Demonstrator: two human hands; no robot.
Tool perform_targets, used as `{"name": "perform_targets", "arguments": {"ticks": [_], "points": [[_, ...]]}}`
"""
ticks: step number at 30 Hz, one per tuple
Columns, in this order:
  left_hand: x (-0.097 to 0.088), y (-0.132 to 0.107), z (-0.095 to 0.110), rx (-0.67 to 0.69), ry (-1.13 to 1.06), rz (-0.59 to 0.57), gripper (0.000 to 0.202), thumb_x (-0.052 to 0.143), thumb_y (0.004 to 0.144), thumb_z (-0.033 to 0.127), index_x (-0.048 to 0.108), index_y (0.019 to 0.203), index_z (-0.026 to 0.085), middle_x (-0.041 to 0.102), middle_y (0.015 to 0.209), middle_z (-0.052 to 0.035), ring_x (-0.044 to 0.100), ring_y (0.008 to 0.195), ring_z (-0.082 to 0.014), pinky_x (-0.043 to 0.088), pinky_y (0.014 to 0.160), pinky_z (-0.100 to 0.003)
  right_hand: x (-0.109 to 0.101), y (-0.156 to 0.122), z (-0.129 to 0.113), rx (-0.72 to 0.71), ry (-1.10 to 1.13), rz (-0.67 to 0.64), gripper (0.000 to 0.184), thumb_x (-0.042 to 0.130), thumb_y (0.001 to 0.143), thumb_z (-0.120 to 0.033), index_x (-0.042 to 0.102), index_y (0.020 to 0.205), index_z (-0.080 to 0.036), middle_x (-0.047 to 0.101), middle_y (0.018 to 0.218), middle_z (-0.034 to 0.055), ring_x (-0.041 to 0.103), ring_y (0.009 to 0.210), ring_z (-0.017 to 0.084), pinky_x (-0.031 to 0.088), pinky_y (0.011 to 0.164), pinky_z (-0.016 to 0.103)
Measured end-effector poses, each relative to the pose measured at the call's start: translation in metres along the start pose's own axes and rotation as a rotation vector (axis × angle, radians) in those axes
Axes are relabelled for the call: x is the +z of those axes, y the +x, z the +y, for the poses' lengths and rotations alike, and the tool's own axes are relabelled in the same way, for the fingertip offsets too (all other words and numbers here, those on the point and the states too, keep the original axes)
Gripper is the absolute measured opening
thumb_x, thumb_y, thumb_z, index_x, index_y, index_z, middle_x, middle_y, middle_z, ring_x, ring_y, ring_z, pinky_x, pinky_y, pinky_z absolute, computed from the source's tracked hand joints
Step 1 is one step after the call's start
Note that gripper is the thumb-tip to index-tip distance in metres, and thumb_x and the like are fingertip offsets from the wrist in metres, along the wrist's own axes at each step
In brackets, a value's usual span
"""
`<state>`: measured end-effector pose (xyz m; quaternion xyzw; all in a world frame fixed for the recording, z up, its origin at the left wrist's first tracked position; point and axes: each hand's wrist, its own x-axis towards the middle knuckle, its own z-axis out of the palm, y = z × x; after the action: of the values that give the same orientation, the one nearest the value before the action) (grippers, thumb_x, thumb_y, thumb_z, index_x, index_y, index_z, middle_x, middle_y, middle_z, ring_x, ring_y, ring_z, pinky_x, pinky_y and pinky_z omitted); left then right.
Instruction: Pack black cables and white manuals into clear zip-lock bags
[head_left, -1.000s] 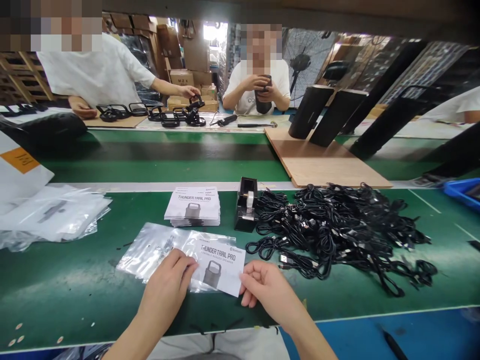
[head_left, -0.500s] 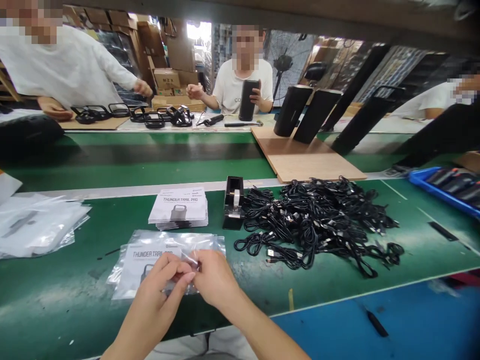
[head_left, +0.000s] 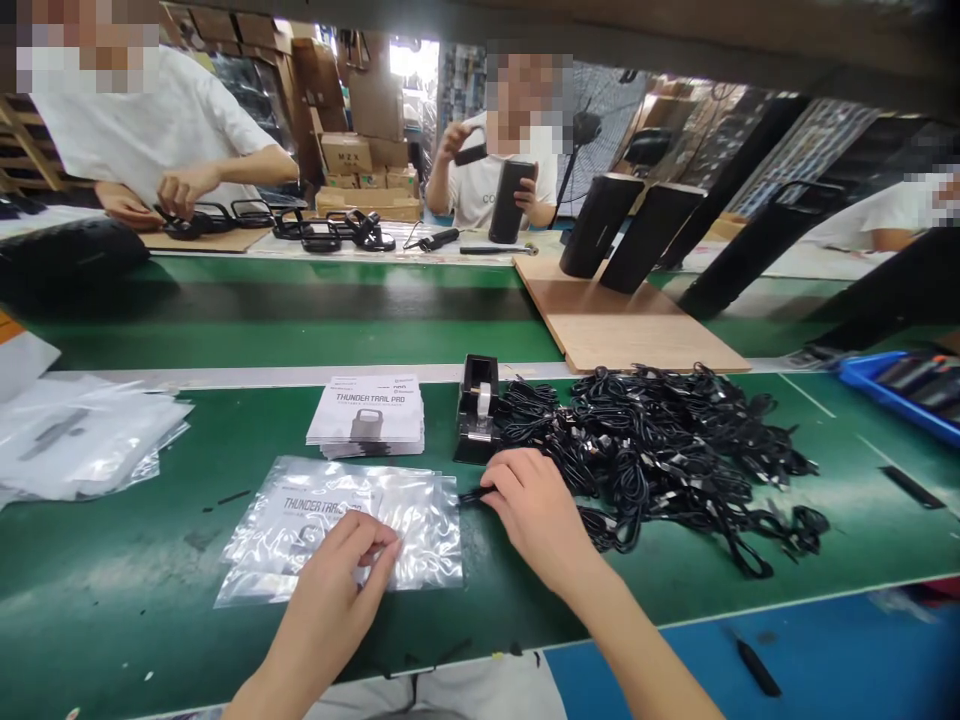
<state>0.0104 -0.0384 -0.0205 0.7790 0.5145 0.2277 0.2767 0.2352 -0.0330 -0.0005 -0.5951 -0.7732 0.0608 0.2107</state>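
My left hand (head_left: 346, 572) rests on a clear plastic bag (head_left: 427, 530), thumb and forefinger pinched together at its upper film. Through the film shows a white printed booklet (head_left: 315, 507) reading THUNDER TRAIL PRO. My right hand (head_left: 536, 505) is at the left edge of the cable heap, its fingers closed around a black cable (head_left: 472, 494) whose end pokes out to the left, close to the bag. The heap of coiled black cables (head_left: 660, 450) spreads to the right. A tape dispenser (head_left: 478, 410) stands just beyond my right hand.
Behind the bag lies a stack of booklets (head_left: 366, 415); more plastic bags (head_left: 82, 440) are at the left. A blue tray (head_left: 874, 385) is at the far right. Across the belt, a wooden board (head_left: 637, 325) carries black speakers (head_left: 600, 225), and co-workers handle parts.
My right hand has left the bag, moved right to the cables and taken hold of one. My left hand stays at the bag. A co-worker opposite has raised a black handle.
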Motion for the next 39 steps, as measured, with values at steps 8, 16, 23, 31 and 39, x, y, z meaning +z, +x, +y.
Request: {"name": "perform_targets", "arguments": {"ticks": [8,16,23,31,39], "points": [[0.0,-0.001,-0.003,-0.068,-0.159,0.09,0.014,0.043,0.087,0.029,0.05,0.077,0.022,0.05,0.08,-0.001,0.05,0.074,-0.0158,0.044,0.066,-0.027,0.018,-0.008,-0.049,0.122,0.316,-0.282,0.009,0.051,0.085,-0.025,0.059,0.085,-0.021,0.06,0.079,0.001,0.058,0.07,0.016,0.037,0.06,0.023],[-0.001,-0.003,-0.006,-0.121,-0.264,0.094,0.013,0.044,0.086,0.032,0.051,0.08,0.022,0.053,0.082,-0.0026,0.052,0.077,-0.0172,0.045,0.069,-0.029,0.014,0.0,-0.042,0.292,0.635,-0.331,0.015,0.055,0.081,-0.031,0.064,0.082,-0.019,0.06,0.068,-0.0003,0.054,0.063,0.013,0.035,0.055,0.021],[0.0,-0.006,-0.003,-0.103,-0.181,0.206,0.016,0.048,0.083,0.033,0.057,0.077,0.022,0.051,0.097,-0.0061,0.053,0.096,-0.0217,0.047,0.078,-0.033,0.007,0.004,-0.048,0.213,0.666,-0.412,0.022,0.052,0.077,-0.018,0.066,0.093,-0.022,0.059,0.076,0.0009,0.053,0.065,0.013,0.036,0.057,0.02],[-0.011,-0.007,-0.003,-0.069,-0.087,0.27,0.016,0.049,0.082,0.034,0.059,0.078,0.022,0.047,0.106,-0.007,0.049,0.103,-0.0246,0.044,0.084,-0.039,0.007,0.022,-0.065,0.142,0.502,-0.383,0.007,0.06,0.071,-0.019,0.067,0.071,-0.019,0.059,0.062,0.0007,0.053,0.06,0.015,0.034,0.055,0.023],[-0.02,-0.004,0.004,-0.053,-0.172,0.365,0.016,0.048,0.083,0.032,0.057,0.075,0.023,0.046,0.106,-0.0054,0.045,0.107,-0.0233,0.039,0.088,-0.04,-0.003,0.032,-0.083,0.076,0.898,-0.459,0.03,0.037,0.087,-0.018,0.064,0.101,-0.022,0.066,0.081,-0.0009,0.058,0.068,0.013,0.04,0.06,0.021]]}}
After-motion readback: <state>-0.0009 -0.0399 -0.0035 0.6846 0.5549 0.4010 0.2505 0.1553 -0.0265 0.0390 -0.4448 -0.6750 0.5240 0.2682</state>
